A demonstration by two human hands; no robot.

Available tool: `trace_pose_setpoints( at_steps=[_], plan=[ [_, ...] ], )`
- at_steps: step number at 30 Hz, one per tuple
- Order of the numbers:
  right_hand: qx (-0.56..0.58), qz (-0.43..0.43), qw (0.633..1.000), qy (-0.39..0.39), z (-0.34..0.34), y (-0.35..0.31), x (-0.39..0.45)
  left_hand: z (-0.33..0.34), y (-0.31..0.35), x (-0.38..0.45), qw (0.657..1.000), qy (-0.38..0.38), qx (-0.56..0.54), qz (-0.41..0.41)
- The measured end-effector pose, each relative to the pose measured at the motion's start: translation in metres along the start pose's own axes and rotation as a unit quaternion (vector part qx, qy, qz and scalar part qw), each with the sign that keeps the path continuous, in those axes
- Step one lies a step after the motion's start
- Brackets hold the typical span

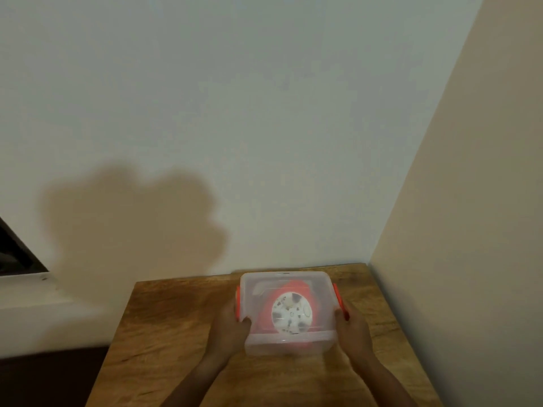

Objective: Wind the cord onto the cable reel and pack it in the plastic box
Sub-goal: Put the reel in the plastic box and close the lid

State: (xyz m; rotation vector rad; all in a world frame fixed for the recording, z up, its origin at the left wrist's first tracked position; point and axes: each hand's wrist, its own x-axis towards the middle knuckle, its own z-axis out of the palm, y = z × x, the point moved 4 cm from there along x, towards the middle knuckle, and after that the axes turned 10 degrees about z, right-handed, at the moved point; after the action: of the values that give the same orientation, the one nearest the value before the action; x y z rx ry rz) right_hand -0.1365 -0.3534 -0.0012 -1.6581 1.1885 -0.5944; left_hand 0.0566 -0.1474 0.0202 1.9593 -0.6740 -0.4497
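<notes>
A clear plastic box (320, 284) with its lid on stands on the wooden table (164, 327). Through the lid I see the red cable reel (291, 313) with a white round hub lying flat inside. Orange latches sit on the box's left side (237, 304) and right side (338, 295). My left hand (232, 327) grips the box's left near corner, thumb on the lid. My right hand (351, 329) holds the right side by the orange latch. The cord itself cannot be made out.
The table stands in a corner: a pale wall behind and a beige wall (470, 230) close on the right. A dark window frame (14, 254) and white ledge are at the left. My shadow falls on the back wall.
</notes>
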Motion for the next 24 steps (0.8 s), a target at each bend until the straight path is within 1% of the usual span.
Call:
trace_pose_setpoints(
  at_steps=[6, 9, 12, 16, 21, 24],
  plan=[
    [-0.038, -0.043, 0.998, 0.039, -0.069, -0.01, 0.059, 0.052, 0.055, 0.036, 0.993, -0.081, -0.04, 0.07],
    [-0.081, -0.053, 0.993, 0.074, -0.098, -0.009, 0.089, 0.086, 0.074, 0.053, 0.991, -0.103, -0.038, 0.076],
    [-0.093, -0.06, 0.99, 0.087, -0.117, -0.004, 0.114, 0.119, 0.086, 0.065, 0.991, -0.115, -0.027, 0.07],
    [-0.092, -0.056, 0.989, 0.103, -0.128, -0.001, 0.141, 0.144, 0.096, 0.08, 0.99, -0.118, 0.01, 0.077],
    [-0.105, -0.051, 0.987, 0.115, -0.124, 0.003, 0.161, 0.153, 0.095, 0.097, 0.99, -0.109, 0.046, 0.077],
    [-0.116, -0.025, 0.986, 0.115, -0.115, 0.012, 0.164, 0.156, 0.086, 0.1, 0.99, -0.109, 0.058, 0.068]
  ],
)
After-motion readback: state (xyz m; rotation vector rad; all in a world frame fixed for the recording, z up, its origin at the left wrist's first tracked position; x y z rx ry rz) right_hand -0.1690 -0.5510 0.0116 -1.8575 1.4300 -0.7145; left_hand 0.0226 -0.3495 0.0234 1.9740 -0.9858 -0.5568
